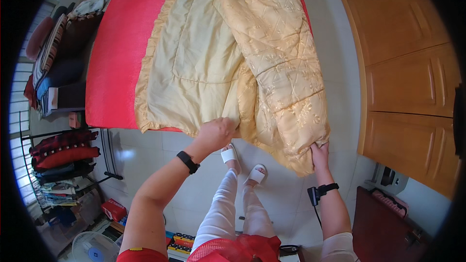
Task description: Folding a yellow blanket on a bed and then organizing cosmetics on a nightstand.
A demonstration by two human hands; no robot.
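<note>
A quilted gold comforter point(287, 62) with an embroidered face lies over a bed with a red cover point(116, 58). Its right part is folded over, leaving the pale lining point(204, 43) and a ruffled border point(145, 76) exposed on the left. At the near edge my left hand point(218, 129) is closed on the comforter's hem. My right hand point(320, 154) grips the near right corner of the folded part, fingers partly hidden under the fabric. That corner hangs past the bed's end, above the floor.
Wooden cabinets point(407, 80) line the right side. Clothes hang on a black rack point(109, 153) at the left. A white fan point(94, 249) and a red box point(114, 210) stand lower left; a dark red panel point(382, 225) is lower right. Pale floor tiles point(145, 160) lie between.
</note>
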